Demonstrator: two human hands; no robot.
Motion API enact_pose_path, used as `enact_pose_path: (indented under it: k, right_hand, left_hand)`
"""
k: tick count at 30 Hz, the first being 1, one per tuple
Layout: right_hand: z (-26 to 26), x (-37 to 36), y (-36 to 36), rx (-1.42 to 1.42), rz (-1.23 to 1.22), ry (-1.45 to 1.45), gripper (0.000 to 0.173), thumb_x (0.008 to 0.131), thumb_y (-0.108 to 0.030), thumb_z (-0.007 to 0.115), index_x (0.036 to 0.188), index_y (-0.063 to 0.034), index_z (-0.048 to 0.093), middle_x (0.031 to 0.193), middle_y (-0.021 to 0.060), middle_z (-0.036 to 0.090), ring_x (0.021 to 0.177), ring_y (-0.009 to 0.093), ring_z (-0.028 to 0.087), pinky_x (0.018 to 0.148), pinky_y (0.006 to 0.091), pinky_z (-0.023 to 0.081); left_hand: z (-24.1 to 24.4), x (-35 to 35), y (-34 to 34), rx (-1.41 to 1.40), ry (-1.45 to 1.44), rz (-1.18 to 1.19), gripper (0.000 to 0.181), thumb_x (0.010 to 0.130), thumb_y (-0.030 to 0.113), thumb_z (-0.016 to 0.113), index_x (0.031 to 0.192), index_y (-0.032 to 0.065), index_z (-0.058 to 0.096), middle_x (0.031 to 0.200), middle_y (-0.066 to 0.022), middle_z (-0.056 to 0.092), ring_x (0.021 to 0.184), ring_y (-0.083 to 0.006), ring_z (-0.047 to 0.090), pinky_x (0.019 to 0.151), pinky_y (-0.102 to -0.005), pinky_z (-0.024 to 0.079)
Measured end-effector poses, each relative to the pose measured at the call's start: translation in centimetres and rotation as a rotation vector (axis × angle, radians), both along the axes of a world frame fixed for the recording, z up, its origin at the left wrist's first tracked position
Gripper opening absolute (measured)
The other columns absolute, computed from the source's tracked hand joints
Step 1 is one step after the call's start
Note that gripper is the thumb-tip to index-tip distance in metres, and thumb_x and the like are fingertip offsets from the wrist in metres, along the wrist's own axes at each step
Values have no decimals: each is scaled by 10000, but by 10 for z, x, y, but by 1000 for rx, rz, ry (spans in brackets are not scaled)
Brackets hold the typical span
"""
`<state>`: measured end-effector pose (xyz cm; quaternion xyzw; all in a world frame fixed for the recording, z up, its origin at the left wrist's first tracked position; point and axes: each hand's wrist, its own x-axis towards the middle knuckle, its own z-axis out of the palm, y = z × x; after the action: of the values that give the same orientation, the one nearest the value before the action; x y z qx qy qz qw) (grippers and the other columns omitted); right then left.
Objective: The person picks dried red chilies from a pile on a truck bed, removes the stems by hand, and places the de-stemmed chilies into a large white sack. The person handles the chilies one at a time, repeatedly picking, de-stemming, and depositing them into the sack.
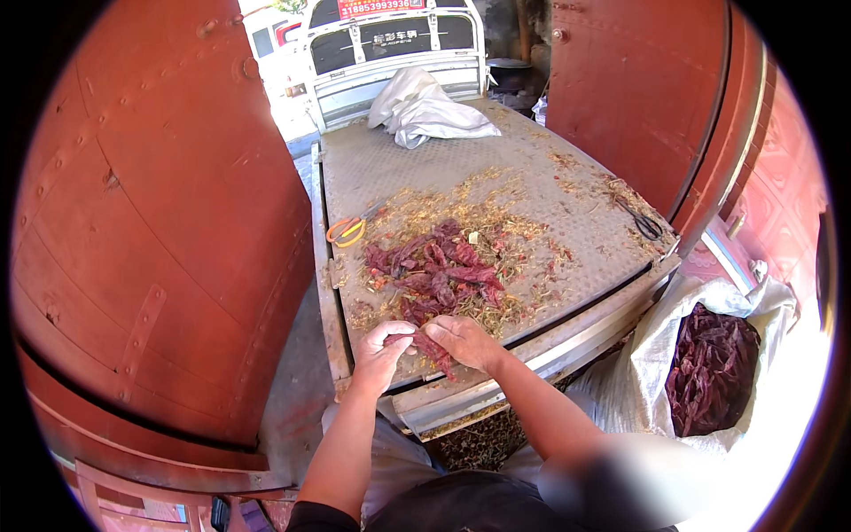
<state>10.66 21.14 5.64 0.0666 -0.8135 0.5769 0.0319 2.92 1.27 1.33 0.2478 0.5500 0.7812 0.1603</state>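
Note:
Between my two hands is a dried red chili pepper [435, 354], held above the near edge of the truck bed [392, 159]. My left hand [382, 356] pinches its left end between thumb and fingers. From the other side, my right hand [462, 340] grips it with the thumb on top, and the pepper's loose end hangs below. Just beyond my fingers lies a heap of dried red chili peppers [442, 272], with scattered yellow seeds [465, 196] and stem bits around it. Orange-handled scissors [347, 231] rest at the heap's left.
Dark-handled scissors [646, 226] lie by the bed's right edge. A white woven sack [425, 110] sits crumpled at the far end. An open white sack [641, 379] of dried peppers stands at my right. Red metal doors [166, 219] flank the truck.

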Motion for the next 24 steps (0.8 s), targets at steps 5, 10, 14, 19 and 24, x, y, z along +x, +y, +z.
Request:
enact_pose_path:
  k: [5, 10, 14, 19, 24]
  right_hand:
    - [16, 4, -4, -117, 109, -132, 429, 1045, -424, 498, 1078, -29, 660, 822, 63, 642, 687, 163, 624, 633, 339, 540]
    - [11, 5, 0, -232, 220, -208, 404, 1042, -390, 518, 1051, 1, 623, 763, 60, 603, 599, 168, 612, 541, 336, 538]
    - [15, 9, -5, -42, 168, -211, 344, 1020, -362, 554, 993, -24, 612, 742, 58, 606, 580, 161, 605, 532, 343, 522]
    - [19, 9, -10, 64, 98, -196, 323, 978, -357, 577, 938, -36, 589, 728, 95, 621, 568, 199, 604, 583, 379, 519]
    - [5, 4, -7, -117, 35, -193, 314, 978, -333, 568, 932, -23, 580, 724, 101, 627, 588, 192, 607, 588, 384, 527]
  left_hand:
    - [4, 3, 1, 25, 9, 34, 156, 879, -73, 655, 1015, 1, 675, 1087, -107, 668, 938, -165, 660, 765, -309, 561]
    - [3, 2, 2, -67, 81, 80, 179, 841, -109, 661, 982, -1, 686, 1046, -77, 675, 896, -138, 648, 746, -266, 529]
    - [2, 2, -2, -127, -10, 51, 246, 824, -103, 667, 1050, -7, 664, 990, -77, 678, 867, -130, 641, 725, -262, 520]
    - [12, 3, -3, -145, -88, 36, 413, 832, -63, 682, 1229, 0, 588, 1007, -87, 680, 885, -138, 644, 773, -279, 518]
    - [23, 5, 0, 5, -118, -51, 494, 897, 95, 710, 1347, 0, 529, 1122, -83, 658, 896, -132, 636, 750, -268, 491]
